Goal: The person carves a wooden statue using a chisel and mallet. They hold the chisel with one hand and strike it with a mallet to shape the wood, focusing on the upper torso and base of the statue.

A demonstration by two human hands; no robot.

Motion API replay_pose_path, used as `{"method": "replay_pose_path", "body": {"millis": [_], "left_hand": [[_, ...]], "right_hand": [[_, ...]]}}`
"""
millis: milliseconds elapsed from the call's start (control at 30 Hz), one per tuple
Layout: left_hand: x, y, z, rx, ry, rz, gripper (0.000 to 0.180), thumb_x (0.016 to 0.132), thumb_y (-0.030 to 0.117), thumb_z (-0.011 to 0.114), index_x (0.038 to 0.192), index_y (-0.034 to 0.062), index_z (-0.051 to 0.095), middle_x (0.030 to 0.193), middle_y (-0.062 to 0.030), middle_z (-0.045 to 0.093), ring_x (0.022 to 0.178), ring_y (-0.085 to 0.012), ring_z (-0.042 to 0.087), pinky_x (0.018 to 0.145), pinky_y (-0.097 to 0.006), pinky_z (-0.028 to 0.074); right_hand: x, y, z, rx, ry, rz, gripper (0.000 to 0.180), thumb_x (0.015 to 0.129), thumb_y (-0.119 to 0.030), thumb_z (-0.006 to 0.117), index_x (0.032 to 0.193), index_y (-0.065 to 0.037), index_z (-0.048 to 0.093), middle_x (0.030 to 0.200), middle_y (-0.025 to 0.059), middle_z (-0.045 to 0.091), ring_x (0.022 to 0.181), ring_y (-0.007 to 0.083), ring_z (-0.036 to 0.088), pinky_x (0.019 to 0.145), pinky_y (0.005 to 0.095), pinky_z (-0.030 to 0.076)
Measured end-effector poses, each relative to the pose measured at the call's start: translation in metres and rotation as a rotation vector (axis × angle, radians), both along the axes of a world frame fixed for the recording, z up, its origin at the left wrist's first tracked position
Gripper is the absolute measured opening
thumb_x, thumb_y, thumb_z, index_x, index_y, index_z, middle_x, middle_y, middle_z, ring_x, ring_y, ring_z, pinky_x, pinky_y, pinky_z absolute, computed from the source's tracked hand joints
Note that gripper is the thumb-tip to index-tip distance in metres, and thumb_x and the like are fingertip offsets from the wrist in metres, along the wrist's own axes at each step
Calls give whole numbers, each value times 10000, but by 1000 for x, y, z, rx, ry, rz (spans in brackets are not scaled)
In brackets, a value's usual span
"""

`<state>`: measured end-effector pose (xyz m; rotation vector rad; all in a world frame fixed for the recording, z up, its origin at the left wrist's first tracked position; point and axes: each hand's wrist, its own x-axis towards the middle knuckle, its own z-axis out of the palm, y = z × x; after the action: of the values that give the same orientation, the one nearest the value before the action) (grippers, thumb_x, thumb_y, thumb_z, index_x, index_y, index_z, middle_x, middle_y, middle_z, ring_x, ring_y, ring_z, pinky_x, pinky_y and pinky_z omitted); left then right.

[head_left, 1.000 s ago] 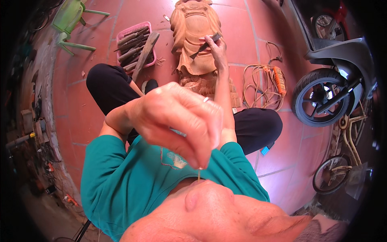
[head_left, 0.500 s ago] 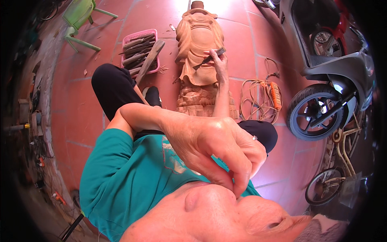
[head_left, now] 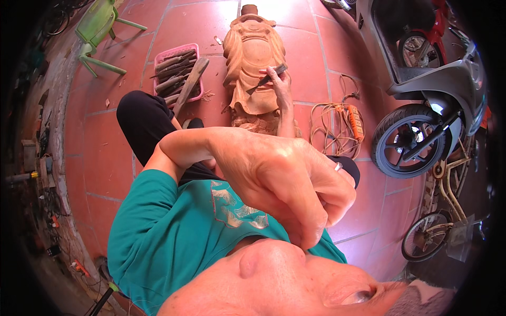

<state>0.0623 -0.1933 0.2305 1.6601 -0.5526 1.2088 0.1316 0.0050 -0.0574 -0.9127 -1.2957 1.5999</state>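
My left hand (head_left: 284, 179) is raised close in front of my face, its fingers curled and pinched together by my cheek; whatever is between the fingertips is hidden. My right hand (head_left: 282, 84) reaches out to a pale carved wooden statue (head_left: 247, 52) lying on the red tile floor. It grips a dark chisel (head_left: 266, 80) whose blade rests on the statue's middle. I sit on the floor in a teal shirt and black trousers, with the statue's base near my knees.
A pink tray (head_left: 174, 48) of several chisels lies left of the statue with a wooden mallet (head_left: 191, 79) across it. A coiled orange cable (head_left: 337, 126) lies to the right. A grey scooter (head_left: 421, 105), a bicycle wheel (head_left: 427, 237) and a green chair (head_left: 97, 23) stand around.
My left hand, which pinched a thin stick in front of my chin, has come closer to my face. My right hand has stayed on the statue with the chisel.
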Motion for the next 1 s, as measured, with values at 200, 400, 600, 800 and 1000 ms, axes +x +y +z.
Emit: {"method": "replay_pose_path", "body": {"millis": [200, 400, 600, 800, 1000], "left_hand": [[-16, 5, 7, -1, 115, -43, 151, 954, 68, 675, 837, -16, 721, 832, -93, 549, 685, -250, 543, 641, -403, 438], [-22, 5, 6, -128, 96, -4, 153, 896, 149, 766, 845, 4, 772, 836, -69, 561, 740, -227, 556, 659, -382, 445], [-20, 5, 0, -145, 75, 54, 117, 817, 125, 850, 890, 53, 793, 853, -56, 600, 801, -202, 594, 675, -344, 474], [-13, -4, -8, -173, 11, 37, 139, 808, 146, 864, 873, 46, 794, 857, -50, 572, 761, -215, 551, 679, -368, 449], [-10, -10, -2, -184, 40, -15, 91, 850, 100, 829, 897, 40, 779, 832, -61, 591, 828, -216, 591, 700, -349, 465]], "right_hand": [[0, 0, 0, -11, 1, 2, 322, 993, -353, 707, 1098, -56, 639, 1052, 115, 761, 857, 188, 742, 708, 320, 630], [-3, -2, 3, -15, -2, 23, 305, 1002, -343, 695, 1108, -63, 638, 1065, 115, 762, 859, 191, 743, 708, 324, 627], [-1, 4, -7, -24, 9, 32, 294, 1007, -346, 686, 1103, -73, 636, 1066, 111, 761, 853, 183, 740, 700, 327, 620], [-4, -4, 5, 9, -9, 33, 293, 1014, -340, 677, 1105, -65, 632, 1056, 108, 759, 851, 181, 737, 698, 324, 626], [-2, -4, 5, 12, -14, 21, 280, 1014, -326, 674, 1081, -60, 622, 1059, 143, 761, 863, 207, 752, 679, 332, 639]]}}
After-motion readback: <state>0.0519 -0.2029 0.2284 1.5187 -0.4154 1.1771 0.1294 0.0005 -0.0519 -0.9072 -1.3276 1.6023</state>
